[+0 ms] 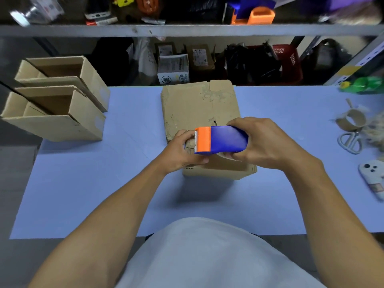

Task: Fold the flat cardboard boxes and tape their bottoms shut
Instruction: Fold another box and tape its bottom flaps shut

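Observation:
A blue tape dispenser [227, 139] with an orange cutter head sits over a folded cardboard box [220, 167] at the table's middle. My right hand [268, 142] grips the dispenser's blue body from the right. My left hand [182, 150] curls round the box's left end just below the orange head, thumb underneath. Behind the box lies a stack of flat cardboard boxes [199, 107]. Two folded boxes [60, 113] stand open-topped at the far left.
The blue table [93, 183] ends at a near edge by my torso. At the right lie an empty tape core [351, 119], scissors [351, 142], a phone [374, 179] and a green bottle [361, 85]. Cluttered shelves stand behind the table.

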